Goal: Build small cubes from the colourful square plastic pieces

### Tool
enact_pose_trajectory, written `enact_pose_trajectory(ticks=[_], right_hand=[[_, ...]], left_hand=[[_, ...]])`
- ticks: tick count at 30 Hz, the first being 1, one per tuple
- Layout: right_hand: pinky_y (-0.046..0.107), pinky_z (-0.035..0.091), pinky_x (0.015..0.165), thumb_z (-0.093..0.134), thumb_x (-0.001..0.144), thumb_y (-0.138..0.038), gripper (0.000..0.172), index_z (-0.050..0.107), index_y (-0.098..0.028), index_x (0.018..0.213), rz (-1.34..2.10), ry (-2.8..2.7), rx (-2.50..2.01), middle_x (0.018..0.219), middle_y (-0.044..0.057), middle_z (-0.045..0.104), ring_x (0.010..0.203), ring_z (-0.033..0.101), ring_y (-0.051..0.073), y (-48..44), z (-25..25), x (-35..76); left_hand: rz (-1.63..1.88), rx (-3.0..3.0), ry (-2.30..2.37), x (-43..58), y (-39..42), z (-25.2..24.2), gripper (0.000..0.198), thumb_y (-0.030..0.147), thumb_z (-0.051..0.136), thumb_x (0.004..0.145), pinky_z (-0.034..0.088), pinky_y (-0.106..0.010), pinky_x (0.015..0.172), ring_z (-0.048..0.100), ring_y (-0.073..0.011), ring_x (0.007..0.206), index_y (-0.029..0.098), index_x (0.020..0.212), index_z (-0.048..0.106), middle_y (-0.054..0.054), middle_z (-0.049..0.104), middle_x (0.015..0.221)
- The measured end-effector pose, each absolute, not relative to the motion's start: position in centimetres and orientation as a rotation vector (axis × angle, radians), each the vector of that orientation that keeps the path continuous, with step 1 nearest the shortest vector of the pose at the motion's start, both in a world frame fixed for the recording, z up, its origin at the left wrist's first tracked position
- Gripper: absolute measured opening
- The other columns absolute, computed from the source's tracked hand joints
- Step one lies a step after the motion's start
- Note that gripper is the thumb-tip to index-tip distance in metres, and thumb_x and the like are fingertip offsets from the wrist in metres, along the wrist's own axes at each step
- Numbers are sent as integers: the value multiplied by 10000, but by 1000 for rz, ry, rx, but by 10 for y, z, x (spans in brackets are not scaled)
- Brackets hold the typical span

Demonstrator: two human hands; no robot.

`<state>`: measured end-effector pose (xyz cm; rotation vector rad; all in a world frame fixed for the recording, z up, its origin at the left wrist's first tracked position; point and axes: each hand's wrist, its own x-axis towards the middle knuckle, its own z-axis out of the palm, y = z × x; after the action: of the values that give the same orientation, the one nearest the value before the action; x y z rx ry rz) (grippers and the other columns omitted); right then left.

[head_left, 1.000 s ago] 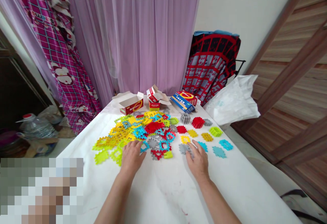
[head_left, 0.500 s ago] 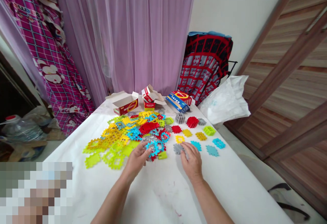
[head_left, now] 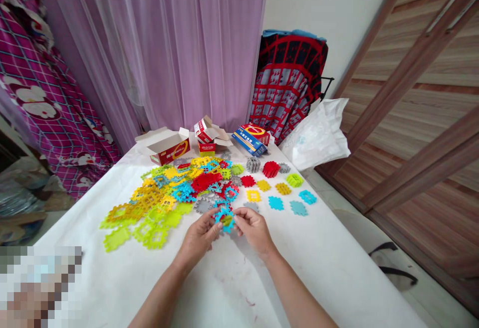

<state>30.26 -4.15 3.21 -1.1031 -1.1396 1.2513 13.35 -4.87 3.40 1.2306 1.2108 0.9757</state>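
Note:
Between my hands, just in front of the pile, is a blue notched plastic building tile (head_left: 225, 220) with an open centre. My left hand (head_left: 200, 234) pinches its left side, fingers closed. On its right edge the fingertips of my right hand (head_left: 255, 229) are closed too. Beyond lies a heap of toothed tiles, with red tiles (head_left: 206, 182), yellow-brown tiles (head_left: 144, 199) and lime green tiles (head_left: 153, 232). To the right, sorted pieces lie apart: a grey tile (head_left: 251, 206) behind my right hand, a yellow frame tile (head_left: 253, 196), blue tiles (head_left: 276, 203) and a red stack (head_left: 271, 169).
Along the table's far side stand an open red box (head_left: 170, 149), a smaller opened box (head_left: 207, 136) and blue and red boxes (head_left: 250, 141). A white plastic bag (head_left: 316, 136) rests at the right edge. A wooden wardrobe (head_left: 415, 98) is on the right.
My right hand has moved left from the grey tile to the blue tile and grips it. My left hand still holds that tile. The camera view has shifted slightly right.

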Motion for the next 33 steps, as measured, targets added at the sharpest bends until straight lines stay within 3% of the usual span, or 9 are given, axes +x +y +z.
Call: enact_pose_trajectory(ticks=[3, 6, 14, 16, 19, 21, 23, 27, 33], right_hand=[[259, 529, 501, 810, 599, -517, 409, 632, -199, 787, 1252, -972, -1098, 616, -23, 638, 586, 634, 152, -43, 34, 302], [286, 556, 546, 805, 605, -552, 443, 629, -200, 806, 1278, -933, -1089, 654, -7, 661, 638, 661, 170, -44, 29, 301], [254, 486, 531, 730, 703, -425, 261, 606, -204, 765, 1178, -1211, -1145, 623, -21, 630, 570, 590, 132, -46, 15, 298], [252, 494, 574, 711, 717, -362, 223, 640, -207, 860, 993, -1357, -1193, 759, 4, 682, 643, 612, 136, -49, 20, 302], [282, 539, 695, 731, 692, -287, 463, 633, -237, 1142, 694, -1613, -1208, 1082, 53, 684, 870, 655, 179, -53, 29, 309], [323, 542, 845, 735, 699, -268, 553, 608, -262, 1237, 537, -1763, -1195, 1185, 64, 653, 1010, 642, 206, -56, 33, 311], [344, 519, 930, 724, 729, -271, 507, 628, -267, 1226, 424, -1851, -1219, 1155, 63, 667, 1050, 636, 217, -58, 34, 311], [332, 525, 908, 707, 762, -294, 391, 665, -247, 1149, 279, -1874, -1278, 1067, 63, 697, 1006, 654, 214, -60, 32, 308], [345, 537, 869, 756, 716, -359, 439, 656, -214, 1118, 111, -1871, -1294, 1033, 66, 705, 965, 661, 225, -63, 32, 303]], left_hand=[[993, 1092, 1216, 139, -49, 33, 626, 596, 709, 586, 354, -188, 367, 596, -139, 612, 202, 1053, 575, 6, 617, 734], [986, 1048, 1231, 144, -50, 32, 553, 619, 701, 586, 328, -183, 361, 590, -135, 572, 197, 919, 569, 5, 612, 670], [1061, 986, 1290, 138, -49, 35, 573, 659, 657, 632, 256, -187, 367, 454, -88, 423, 195, 955, 568, 48, 552, 546], [1065, 984, 1299, 135, -48, 37, 577, 669, 635, 644, 236, -190, 368, 392, -77, 384, 188, 957, 574, 63, 510, 494], [1048, 983, 1317, 133, -47, 40, 625, 679, 646, 608, 225, -191, 368, 341, -67, 369, 170, 968, 594, 65, 495, 467], [1032, 978, 1328, 134, -47, 42, 659, 678, 659, 579, 219, -190, 363, 321, -62, 365, 157, 979, 603, 66, 494, 459], [1030, 972, 1330, 135, -47, 44, 680, 671, 667, 563, 220, -189, 360, 317, -59, 364, 148, 994, 606, 67, 500, 460], [1040, 950, 1345, 136, -48, 44, 713, 669, 675, 539, 220, -191, 356, 321, -62, 365, 140, 1012, 609, 67, 502, 456], [1048, 932, 1351, 138, -48, 44, 699, 676, 679, 524, 205, -199, 363, 309, -64, 354, 149, 978, 615, 64, 494, 431]])
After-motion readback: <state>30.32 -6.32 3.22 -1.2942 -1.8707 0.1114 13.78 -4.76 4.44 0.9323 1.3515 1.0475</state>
